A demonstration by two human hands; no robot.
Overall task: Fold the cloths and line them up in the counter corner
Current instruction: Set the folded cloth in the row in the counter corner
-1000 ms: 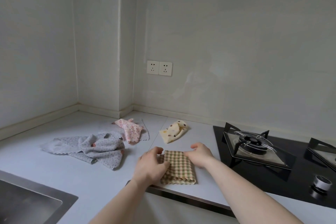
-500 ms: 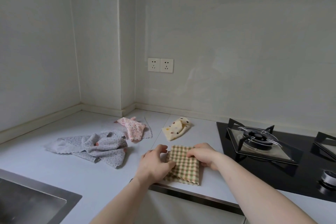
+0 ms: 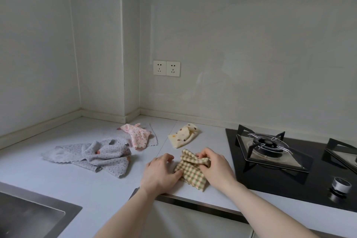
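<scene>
- The beige-and-green checked woven cloth [image 3: 190,169] lies at the counter's [image 3: 48,176] front edge, just left of the black glass hob [image 3: 316,185], likely so both hands reach it easily.
- The left hand [image 3: 161,173] presses its near-left corner, fingers loosely curled, thumb on the cloth, probably anchoring it.
- The right hand [image 3: 213,166] pinches the far edge, fingers curled round a gathered ridge.
- A second ago the cloth lay flat and folded under both hands; its far edge is now bunched and lifted.
</scene>
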